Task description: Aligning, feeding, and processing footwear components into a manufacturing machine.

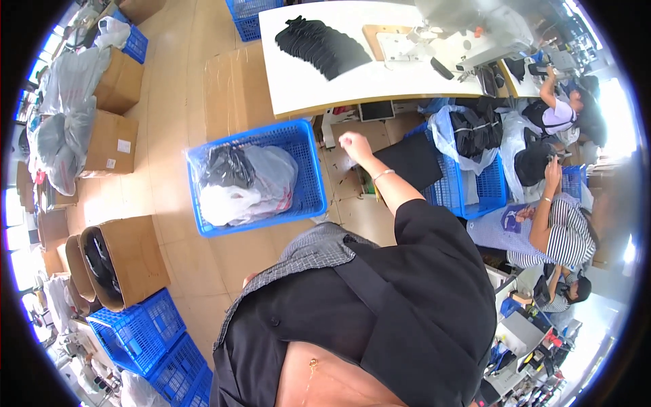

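I see a bright blue basket (308, 180) at centre with black and clear-white bags (241, 183) in it. Far off, the desk (325, 85) is white and carries a row of black fabric pieces (322, 44). To the left stand brown cardboard boxes (122, 81); near left, more blue crates (139, 332). On the right, a co-worker's striped black-and-white shirt (566, 237).

Black top over a grey checked layer

The right arm wears a short black sleeve (434, 224) and a thin wrist bangle (383, 174); a grey checked garment (308, 251) shows on the left.
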The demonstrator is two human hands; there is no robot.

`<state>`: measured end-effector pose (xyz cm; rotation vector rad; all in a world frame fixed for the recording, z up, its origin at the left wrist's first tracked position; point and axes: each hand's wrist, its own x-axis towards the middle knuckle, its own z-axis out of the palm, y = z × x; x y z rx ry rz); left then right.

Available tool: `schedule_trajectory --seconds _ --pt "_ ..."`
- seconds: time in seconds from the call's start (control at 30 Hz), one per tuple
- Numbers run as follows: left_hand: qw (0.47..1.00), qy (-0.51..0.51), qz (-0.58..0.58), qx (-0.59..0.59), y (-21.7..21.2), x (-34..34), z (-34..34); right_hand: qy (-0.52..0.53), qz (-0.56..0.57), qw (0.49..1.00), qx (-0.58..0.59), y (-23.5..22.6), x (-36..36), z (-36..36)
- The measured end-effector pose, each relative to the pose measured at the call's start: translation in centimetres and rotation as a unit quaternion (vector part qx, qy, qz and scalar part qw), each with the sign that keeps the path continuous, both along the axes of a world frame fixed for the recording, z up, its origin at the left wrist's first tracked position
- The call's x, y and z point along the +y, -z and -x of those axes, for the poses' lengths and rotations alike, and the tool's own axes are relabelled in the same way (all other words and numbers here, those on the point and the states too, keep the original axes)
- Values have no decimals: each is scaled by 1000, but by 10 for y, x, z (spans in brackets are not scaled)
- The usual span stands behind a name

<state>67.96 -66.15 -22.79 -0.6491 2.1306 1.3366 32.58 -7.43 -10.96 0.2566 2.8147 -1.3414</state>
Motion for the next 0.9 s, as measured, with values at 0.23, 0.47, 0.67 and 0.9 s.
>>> schedule_trajectory --seconds 0.23,0.47,0.67,0.9 --pt "987 12 162 -14 -122 51 54 181 -80 977 83 -21 74 201" --pt "989 -36 143 -7 -139 44 64 205 -128 966 86 -37 85 263" --pt "989 -68 130 -22 -139 46 57 204 -207 950 114 -24 76 268" --pt "995 -10 99 -28 -144 47 116 205 -267 922 191 -12 85 266"
